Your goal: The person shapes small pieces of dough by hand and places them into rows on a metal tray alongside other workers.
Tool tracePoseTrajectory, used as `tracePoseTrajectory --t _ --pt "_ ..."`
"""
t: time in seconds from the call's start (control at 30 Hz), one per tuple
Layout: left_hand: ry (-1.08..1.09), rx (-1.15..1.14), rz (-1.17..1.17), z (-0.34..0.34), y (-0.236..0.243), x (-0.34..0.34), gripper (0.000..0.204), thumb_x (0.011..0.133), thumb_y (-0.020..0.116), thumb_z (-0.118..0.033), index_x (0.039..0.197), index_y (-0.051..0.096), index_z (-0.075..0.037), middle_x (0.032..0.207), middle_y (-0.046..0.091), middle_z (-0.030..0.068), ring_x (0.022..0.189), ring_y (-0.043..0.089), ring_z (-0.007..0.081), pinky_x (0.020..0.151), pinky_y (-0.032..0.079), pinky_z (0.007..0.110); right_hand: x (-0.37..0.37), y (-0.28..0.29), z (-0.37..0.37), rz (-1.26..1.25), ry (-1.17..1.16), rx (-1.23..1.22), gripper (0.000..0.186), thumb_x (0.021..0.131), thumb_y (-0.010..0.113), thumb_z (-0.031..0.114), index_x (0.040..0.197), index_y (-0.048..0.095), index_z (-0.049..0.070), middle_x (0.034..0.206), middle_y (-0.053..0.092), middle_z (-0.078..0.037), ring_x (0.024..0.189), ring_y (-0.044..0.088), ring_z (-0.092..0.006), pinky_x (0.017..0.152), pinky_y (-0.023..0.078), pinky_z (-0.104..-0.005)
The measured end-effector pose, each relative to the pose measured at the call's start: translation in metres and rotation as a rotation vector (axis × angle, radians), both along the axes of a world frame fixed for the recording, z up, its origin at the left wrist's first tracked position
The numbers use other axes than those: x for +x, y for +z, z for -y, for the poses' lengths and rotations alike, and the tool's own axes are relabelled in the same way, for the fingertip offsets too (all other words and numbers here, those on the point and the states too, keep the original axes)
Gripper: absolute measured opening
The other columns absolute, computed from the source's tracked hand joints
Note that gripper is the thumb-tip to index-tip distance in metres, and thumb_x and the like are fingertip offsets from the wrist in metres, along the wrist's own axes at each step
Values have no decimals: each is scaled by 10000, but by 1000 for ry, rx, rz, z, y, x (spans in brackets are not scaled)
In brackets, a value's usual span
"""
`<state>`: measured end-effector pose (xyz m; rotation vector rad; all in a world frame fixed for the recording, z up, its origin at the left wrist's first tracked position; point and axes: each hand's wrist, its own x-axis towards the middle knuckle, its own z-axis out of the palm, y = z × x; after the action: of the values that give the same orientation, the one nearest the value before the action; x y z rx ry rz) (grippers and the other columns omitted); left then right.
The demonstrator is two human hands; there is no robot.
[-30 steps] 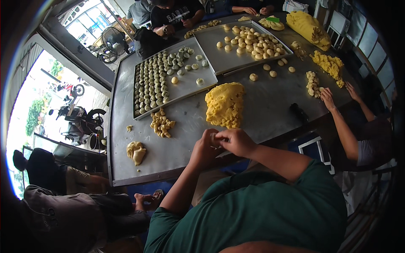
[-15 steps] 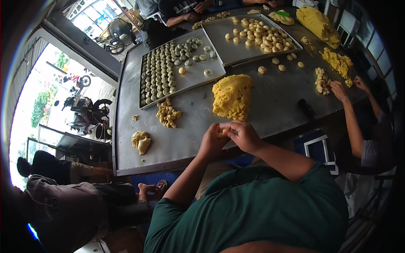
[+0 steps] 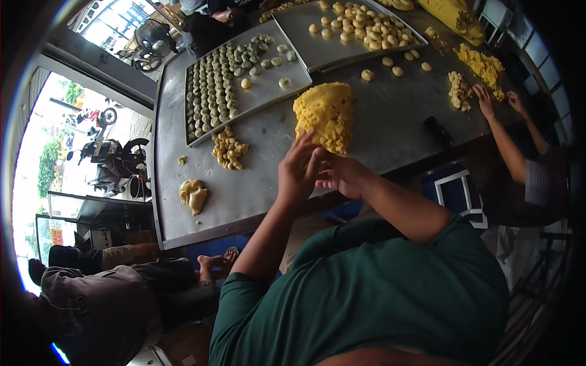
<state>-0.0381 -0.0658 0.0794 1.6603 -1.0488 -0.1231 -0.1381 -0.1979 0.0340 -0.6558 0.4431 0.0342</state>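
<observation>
A metal table [image 3: 244,195] is bearing a far-left tray [image 3: 265,86]; a yellow mound [image 3: 323,113] is sitting nearer, just beyond the left hand [image 3: 297,171], which is holding its fingers spread; the right hand [image 3: 347,175] is hanging half-curled beside it, its grip I cannot tell

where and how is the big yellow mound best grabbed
Likely pinched at the near end of the yellow mound, coming from the person's side: that end faces the left hand and right hand, and its ragged, crumbly surface looks easy to dig fingertips into.
</observation>
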Motion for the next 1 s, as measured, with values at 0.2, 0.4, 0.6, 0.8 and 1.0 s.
tracePoseTrajectory --t 0.2,0.4,0.6,0.8,1.0 --pt "-61 -178 -299 12 5 7 586 1134 356 -322 1625 206 -39 1616 377 243 1492 390 324 1182 364 416 12 33 -12 253 -105 -158 327 1017 678 301 1244 685 66 1146 715 -56 1023 700 -168 911 561 -344" --pt "-93 -239 -462 23 18 5 639 1134 275 -379 1658 49 -93 1532 496 249 1518 335 356 1232 263 452 14 49 -12 316 -383 -1121 306 1009 693 208 1221 676 -12 1134 711 -87 959 702 -149 861 580 -311" --pt "-113 -181 -514 18 24 2 684 1134 266 -412 1655 -54 -107 1505 521 257 1437 446 333 1171 347 402 11 40 -14 105 -189 -399 319 977 740 184 1232 676 2 1142 712 -88 983 704 -155 892 572 -294" --pt "-114 -151 -716 5 -2 9 652 1143 286 -292 1646 -94 -125 1553 472 223 1382 529 286 1115 470 399 12 5 -19 392 -314 -950 364 983 736 182 1300 641 32 1031 695 -40 914 676 -122 843 557 -272" --pt "55 198 -64 -30 -33 30 611 1115 287 -191 1662 26 -111 1578 471 180 1453 468 294 1221 295 451 -4 -24 53 138 -409 -1357 365 969 751 216 1302 652 103 971 673 -37 852 656 -116 779 548 -283"
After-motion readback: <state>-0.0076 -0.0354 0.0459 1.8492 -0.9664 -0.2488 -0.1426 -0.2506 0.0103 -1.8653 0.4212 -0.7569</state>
